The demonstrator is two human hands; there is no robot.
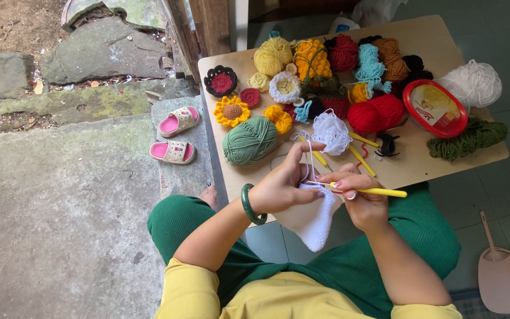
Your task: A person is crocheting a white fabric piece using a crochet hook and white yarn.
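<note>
The white crochet piece (pixel 314 218) hangs over the near edge of the tabletop (pixel 420 165), between your two hands. Your left hand (pixel 281 186) pinches its top edge, with the white yarn (pixel 309 159) running over a raised finger. Just right of the piece, your right hand (pixel 361 201) fingers close around the yellow hook (pixel 379 191); its long axis lies sideways, tip toward the piece.

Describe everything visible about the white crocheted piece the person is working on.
The white crocheted piece is a soft, finely stitched yarn panel hanging from both hands over the table edge, narrowing toward its lower end. The left hand pinches its top edge; white strands run over those fingers. The right hand holds a yellow-handled crochet hook against it.
</note>
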